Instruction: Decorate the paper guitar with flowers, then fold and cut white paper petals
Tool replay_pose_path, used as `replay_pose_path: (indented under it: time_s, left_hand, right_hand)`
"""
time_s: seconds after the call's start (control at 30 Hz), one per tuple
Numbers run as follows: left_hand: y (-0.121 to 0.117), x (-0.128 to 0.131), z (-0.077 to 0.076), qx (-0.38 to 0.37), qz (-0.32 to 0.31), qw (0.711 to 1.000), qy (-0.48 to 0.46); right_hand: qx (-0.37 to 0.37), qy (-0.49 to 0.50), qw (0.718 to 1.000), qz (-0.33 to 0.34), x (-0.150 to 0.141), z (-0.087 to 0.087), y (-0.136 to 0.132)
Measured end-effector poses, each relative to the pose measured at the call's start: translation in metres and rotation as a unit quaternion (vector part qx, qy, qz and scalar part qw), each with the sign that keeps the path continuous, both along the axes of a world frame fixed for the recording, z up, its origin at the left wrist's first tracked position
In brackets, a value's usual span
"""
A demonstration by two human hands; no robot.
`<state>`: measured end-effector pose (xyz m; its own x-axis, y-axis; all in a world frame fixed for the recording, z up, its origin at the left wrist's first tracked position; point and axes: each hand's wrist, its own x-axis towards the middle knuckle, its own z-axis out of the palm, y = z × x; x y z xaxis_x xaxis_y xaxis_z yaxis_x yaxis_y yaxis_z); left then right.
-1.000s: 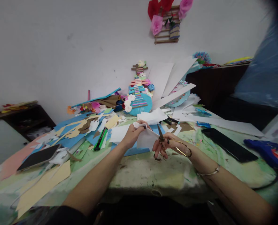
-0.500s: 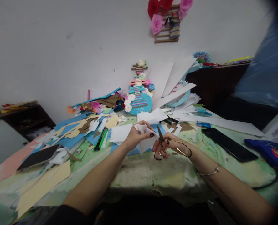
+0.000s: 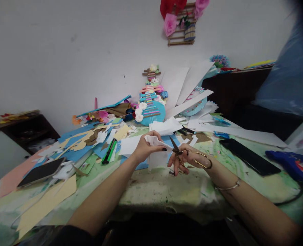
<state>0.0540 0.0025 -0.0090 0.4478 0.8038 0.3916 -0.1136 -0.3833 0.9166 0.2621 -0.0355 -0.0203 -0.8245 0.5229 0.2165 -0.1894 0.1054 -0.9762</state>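
My left hand [image 3: 146, 147] pinches a folded piece of white paper [image 3: 158, 159] over the near middle of the table, thumb on top. To its right, my right hand [image 3: 183, 158] is closed around a pair of scissors [image 3: 176, 150] with gold-coloured handles. The dark blades point up and to the left, slightly apart, close by the paper's right edge. Whether they touch the paper I cannot tell. One handle loop lies over the back of the hand near the wrist. Behind the hands lie white sheets [image 3: 164, 126] and blue paper.
A green box cutter [image 3: 110, 151] and paper scraps [image 3: 95, 136] lie to the left, with a dark phone-like slab [image 3: 41, 172] nearer. At right are a black phone [image 3: 250, 156] and a blue glue gun [image 3: 291, 165]. A blue paper guitar [image 3: 154, 112] leans at the wall.
My right hand and the scissors have shifted slightly right, away from my left hand, and the right fingers have loosened a little. The left hand still holds the paper.
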Motion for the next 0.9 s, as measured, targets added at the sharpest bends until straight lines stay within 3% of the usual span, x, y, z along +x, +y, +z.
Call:
replay_pose_path:
  time_s: [0.27,0.57,0.8,0.9]
  left_hand:
    - [0.0008,0.0013,-0.0009,-0.004,-0.017,1.000,-0.012]
    - [-0.0014,0.0012,0.0013,-0.018,-0.008,0.999,-0.046]
    - [0.0040,-0.0029,-0.0009,-0.012,-0.078,0.996,-0.045]
    - [0.0070,-0.0037,-0.0034,0.010,-0.046,0.999,-0.027]
  right_hand:
    - [-0.025,-0.005,0.999,-0.029,-0.0022,0.0005,-0.0006]
    - [0.023,-0.076,0.993,-0.083,0.0007,0.0021,0.0010]
    - [0.024,-0.056,0.993,-0.105,0.0013,-0.0013,0.0031]
    - [0.044,-0.058,0.993,-0.096,0.0010,-0.0003,0.0032]
